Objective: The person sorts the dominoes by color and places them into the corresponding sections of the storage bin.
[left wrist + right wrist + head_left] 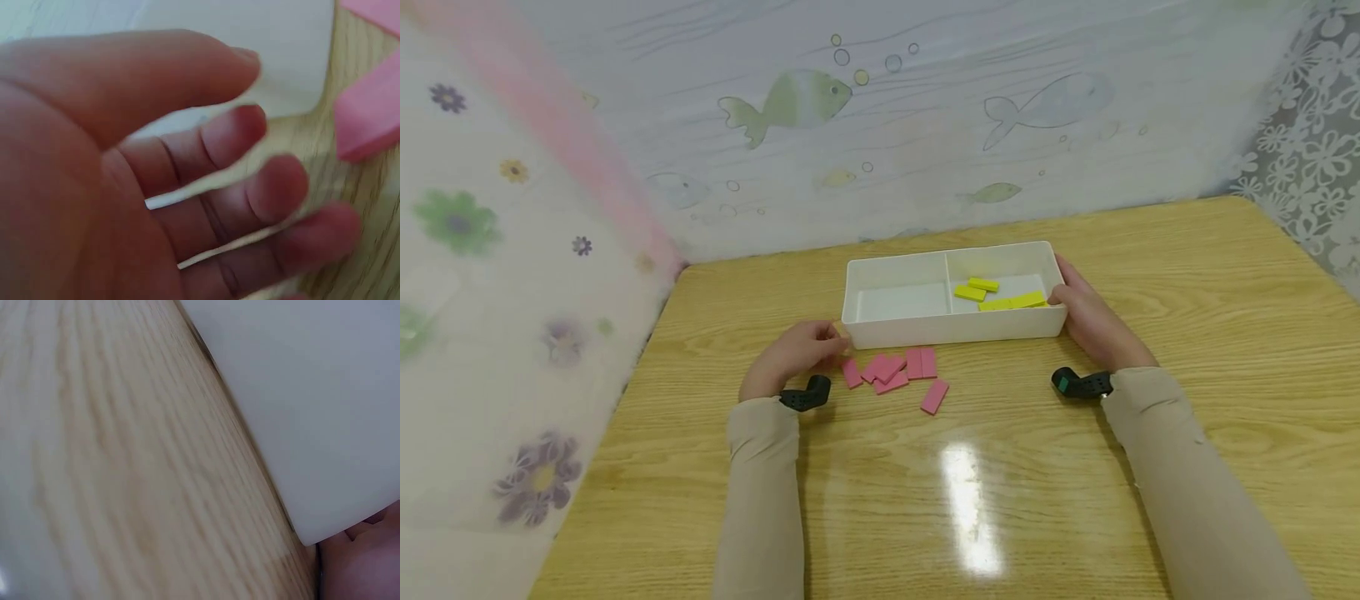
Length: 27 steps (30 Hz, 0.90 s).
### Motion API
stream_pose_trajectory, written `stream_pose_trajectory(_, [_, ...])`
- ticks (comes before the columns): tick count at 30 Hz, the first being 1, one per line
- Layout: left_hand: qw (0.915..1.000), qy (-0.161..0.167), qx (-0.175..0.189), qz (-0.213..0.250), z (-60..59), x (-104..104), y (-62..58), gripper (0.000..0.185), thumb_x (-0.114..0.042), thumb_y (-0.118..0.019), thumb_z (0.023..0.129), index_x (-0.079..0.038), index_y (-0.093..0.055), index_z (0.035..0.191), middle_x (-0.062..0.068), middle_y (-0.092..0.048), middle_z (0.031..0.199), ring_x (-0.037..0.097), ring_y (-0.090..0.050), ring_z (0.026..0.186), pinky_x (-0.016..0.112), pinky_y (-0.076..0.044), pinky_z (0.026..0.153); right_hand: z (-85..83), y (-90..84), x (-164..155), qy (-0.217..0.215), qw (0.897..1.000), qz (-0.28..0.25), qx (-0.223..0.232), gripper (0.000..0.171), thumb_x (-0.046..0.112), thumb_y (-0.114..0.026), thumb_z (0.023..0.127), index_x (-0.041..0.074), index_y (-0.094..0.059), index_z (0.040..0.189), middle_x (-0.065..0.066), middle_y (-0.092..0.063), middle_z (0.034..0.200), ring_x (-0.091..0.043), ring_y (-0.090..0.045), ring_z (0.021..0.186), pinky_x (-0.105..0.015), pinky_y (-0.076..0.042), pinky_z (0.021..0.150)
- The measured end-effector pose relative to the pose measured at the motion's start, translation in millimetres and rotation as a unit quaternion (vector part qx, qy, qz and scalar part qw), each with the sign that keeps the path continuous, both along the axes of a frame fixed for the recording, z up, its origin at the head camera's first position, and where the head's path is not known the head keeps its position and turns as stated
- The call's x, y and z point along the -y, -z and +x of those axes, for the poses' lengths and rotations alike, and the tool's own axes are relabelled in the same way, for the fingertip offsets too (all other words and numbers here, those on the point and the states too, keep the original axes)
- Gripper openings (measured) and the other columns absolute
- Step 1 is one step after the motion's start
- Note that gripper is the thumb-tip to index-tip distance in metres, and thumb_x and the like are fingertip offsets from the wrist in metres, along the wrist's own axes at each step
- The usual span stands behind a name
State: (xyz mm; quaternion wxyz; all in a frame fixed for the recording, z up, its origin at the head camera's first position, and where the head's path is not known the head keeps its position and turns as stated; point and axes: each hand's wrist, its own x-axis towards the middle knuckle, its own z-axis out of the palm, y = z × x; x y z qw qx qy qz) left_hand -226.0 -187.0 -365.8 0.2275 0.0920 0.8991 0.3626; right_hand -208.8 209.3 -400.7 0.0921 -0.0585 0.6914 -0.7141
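Observation:
A white two-compartment box (955,332) stands on the table. My right hand (1097,325) grips its right end, thumb over the rim and fingers along the outer side. In the right wrist view, the box's wall (306,406) fills the upper right, and part of the right hand (369,569) shows at its corner. My left hand (797,354) is at the box's left front corner; its fingers (281,187) are loosely extended and hold nothing. Several yellow blocks (1011,302) lie in the right compartment. Several pink blocks (934,397) lie in front of the box, some overlapping.
The wooden table (700,500) meets a wall painted with fish (805,98) at the back and a flower-patterned wall (460,333) on the left. Another floral surface (1315,142) stands at the right. Light glares off the tabletop near the front.

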Motion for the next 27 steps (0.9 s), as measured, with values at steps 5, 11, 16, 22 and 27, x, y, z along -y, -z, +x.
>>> stream_pose_trajectory(5, [0.9952,0.006,-0.013,-0.097,1.2,-2,-2.2,0.034,-0.04,-0.056,0.085,-0.006,-0.057,0.09,0.007,-0.061,0.078,0.02,-0.054,0.068,0.028,-0.041,0.062,0.3,-0.4,0,0.001,1.0,-0.005,0.005,0.073,-0.001,-0.026,0.082,0.029,0.001,0.144,0.004,0.001,0.148,-0.019,-0.005,0.131,-0.041,-0.01,0.101])
stream_pose_trajectory(11, [0.9924,-0.01,0.009,-0.122,3.8,-7,-3.8,0.033,-0.04,-0.058,0.082,-0.008,-0.056,0.088,0.004,-0.063,0.076,0.018,-0.052,0.059,0.028,-0.042,0.054,0.2,-0.9,0,-0.001,1.0,-0.009,0.005,0.074,-0.002,-0.026,0.082,0.028,0.001,0.144,0.003,0.0,0.148,-0.02,-0.005,0.131,-0.041,-0.009,0.101])
stream_pose_trajectory(16, [0.9898,0.004,0.004,-0.143,5.9,-16,-2.9,0.029,-0.037,-0.061,0.08,-0.009,-0.056,0.085,0.004,-0.06,0.074,0.016,-0.049,0.055,0.027,-0.04,0.051,0.4,-0.3,0,0.0,1.0,-0.008,0.007,0.074,-0.002,-0.027,0.082,0.029,0.0,0.144,0.003,-0.001,0.148,-0.02,-0.006,0.13,-0.041,-0.01,0.101])
stream_pose_trajectory(22, [0.9804,0.027,-0.032,-0.192,8.7,-26,-3.3,0.026,-0.036,-0.062,0.079,-0.011,-0.055,0.082,0.0,-0.055,0.075,0.015,-0.049,0.062,0.027,-0.037,0.054,1.0,0.5,-1,-0.005,1.0,-0.006,0.008,0.074,-0.002,-0.027,0.082,0.029,0.001,0.144,0.003,0.001,0.148,-0.02,-0.006,0.13,-0.041,-0.01,0.1])
stream_pose_trajectory(27, [0.9745,0.035,-0.051,-0.216,8.7,-29,-2.7,0.019,-0.03,-0.06,0.078,-0.014,-0.054,0.085,-0.001,-0.055,0.077,0.015,-0.05,0.067,0.027,-0.037,0.057,0.3,-2.2,-1,-0.012,1.0,-0.001,0.003,0.074,-0.002,-0.027,0.082,0.025,0.003,0.144,0.003,0.004,0.148,-0.017,-0.001,0.131,-0.042,-0.007,0.101])
